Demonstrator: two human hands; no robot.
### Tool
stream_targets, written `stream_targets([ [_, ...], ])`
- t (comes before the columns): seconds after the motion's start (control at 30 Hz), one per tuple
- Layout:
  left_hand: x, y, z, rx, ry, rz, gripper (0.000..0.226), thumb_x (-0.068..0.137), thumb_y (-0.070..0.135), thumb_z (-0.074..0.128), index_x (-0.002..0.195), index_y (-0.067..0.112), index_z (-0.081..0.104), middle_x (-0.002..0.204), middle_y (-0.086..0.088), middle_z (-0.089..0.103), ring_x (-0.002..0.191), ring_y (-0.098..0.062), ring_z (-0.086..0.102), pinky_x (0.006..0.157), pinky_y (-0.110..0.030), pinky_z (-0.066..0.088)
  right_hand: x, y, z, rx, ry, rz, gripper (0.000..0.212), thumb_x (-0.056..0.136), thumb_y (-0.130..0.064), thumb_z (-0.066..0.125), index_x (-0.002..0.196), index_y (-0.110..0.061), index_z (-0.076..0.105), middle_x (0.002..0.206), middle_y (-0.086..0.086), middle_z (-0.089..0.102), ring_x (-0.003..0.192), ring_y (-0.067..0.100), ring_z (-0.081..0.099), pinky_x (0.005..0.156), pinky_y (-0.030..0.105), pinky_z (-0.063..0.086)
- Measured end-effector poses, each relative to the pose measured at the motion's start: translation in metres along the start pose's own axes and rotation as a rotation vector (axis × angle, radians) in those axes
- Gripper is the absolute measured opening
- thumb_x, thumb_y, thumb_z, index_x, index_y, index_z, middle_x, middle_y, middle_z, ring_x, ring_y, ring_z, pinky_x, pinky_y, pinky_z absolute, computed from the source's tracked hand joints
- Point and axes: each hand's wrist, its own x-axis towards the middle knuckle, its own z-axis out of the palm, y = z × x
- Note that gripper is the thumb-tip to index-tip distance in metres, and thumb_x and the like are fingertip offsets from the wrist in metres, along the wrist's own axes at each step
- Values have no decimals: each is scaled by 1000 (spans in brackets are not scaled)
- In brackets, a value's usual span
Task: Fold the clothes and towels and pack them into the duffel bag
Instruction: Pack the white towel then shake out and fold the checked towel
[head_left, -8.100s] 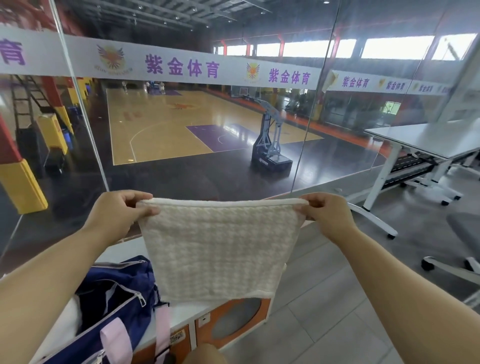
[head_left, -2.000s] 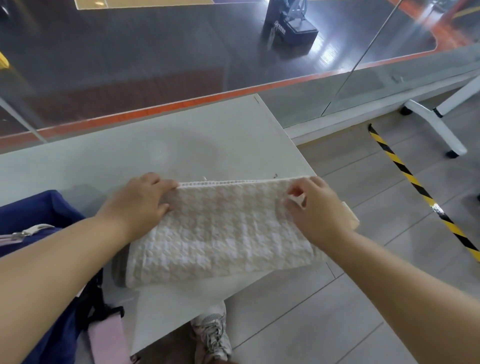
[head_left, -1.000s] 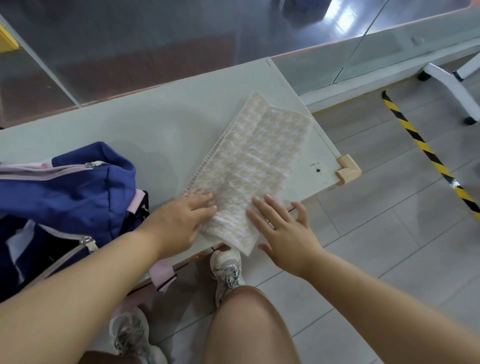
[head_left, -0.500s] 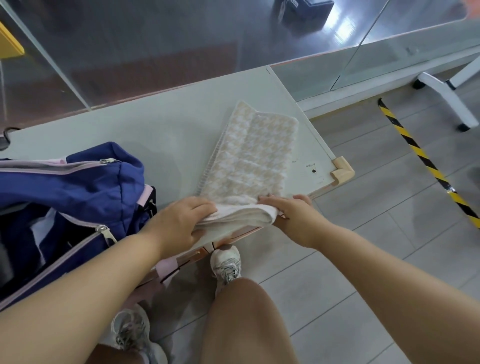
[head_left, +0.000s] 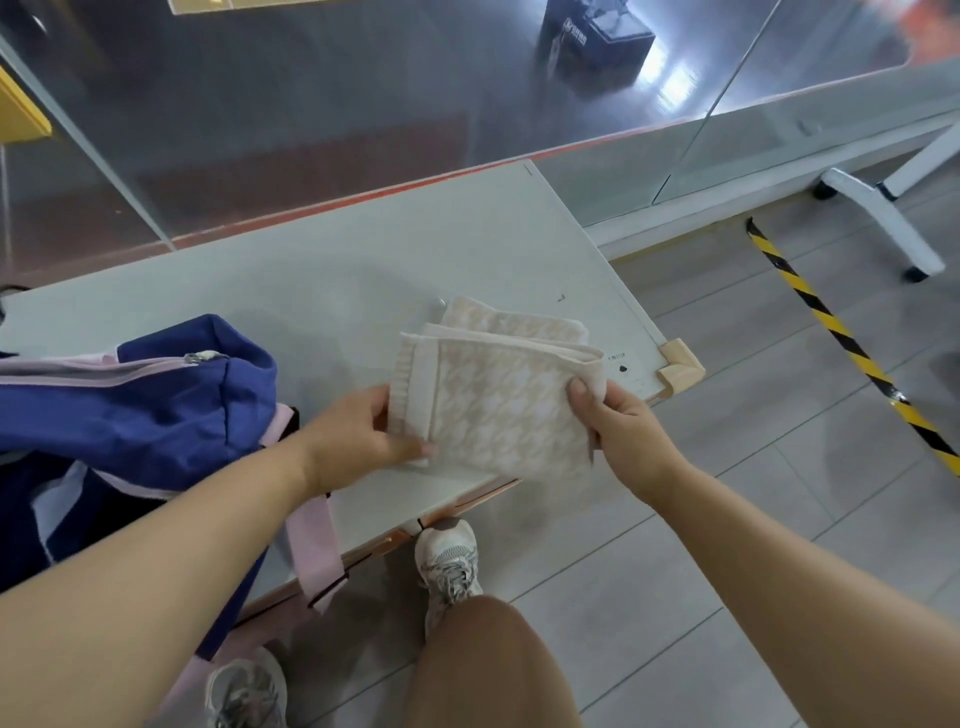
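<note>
A cream towel (head_left: 498, 395) with a beige houndstooth pattern lies doubled over near the right front corner of the white table (head_left: 322, 280). Its near half is turned up over the far half. My left hand (head_left: 363, 436) grips the towel's left edge by the plain hem. My right hand (head_left: 618, 431) pinches the right corner of the folded layer, thumb on top. The blue duffel bag (head_left: 140, 410) with pink zip trim and pink straps stands open at the table's left, close to my left forearm.
A glass wall (head_left: 311, 104) runs along the table's far edge. A wooden corner guard (head_left: 680, 366) caps the table's right front corner. Yellow-black floor tape (head_left: 841, 338) and a white table leg on castors (head_left: 883, 218) are at the right. My shoes are under the table edge.
The towel was held up, then laid lengthwise on the table. In the last second both hands lifted its near end and brought it over the far half, making it shorter.
</note>
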Motion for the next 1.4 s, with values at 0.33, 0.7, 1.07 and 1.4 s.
stream_targets([
  [0.33, 66, 4, 10, 6, 215, -7, 25, 92, 32, 56, 116, 37, 54, 111, 12, 65, 105, -14, 60, 97, -35, 44, 67, -12, -7, -319, 268, 70, 26, 96, -47, 39, 100, -27, 55, 88, -8, 63, 89, 18, 61, 85, 40, 49],
  [0.7, 88, 6, 12, 142, 304, -100, 28, 78, 36, 73, 99, 28, 57, 89, 13, 67, 89, -14, 64, 77, -29, 47, 99, -5, -11, -464, 352, 226, 40, 95, -50, 38, 101, -13, 50, 86, 1, 55, 97, 29, 56, 77, 36, 40],
  [1.07, 70, 1, 26, 998, 617, 572, 46, 66, 30, 80, 88, 9, 45, 87, -15, 55, 80, -28, 43, 65, -41, 47, 24, 27, -5, -1244, 313, -869, 33, 81, -37, 58, 104, -13, 56, 112, 8, 50, 100, 28, 43, 79, 42, 49],
  [1.4, 53, -13, 28, 1228, 168, 481, 43, 75, 19, 38, 101, 5, 68, 101, -13, 71, 92, -31, 68, 76, -42, 57, 22, 40, -7, -1390, 118, -539, 63, 55, -10, 86, 113, -7, 61, 113, 10, 67, 91, 34, 66, 59, 43, 57],
])
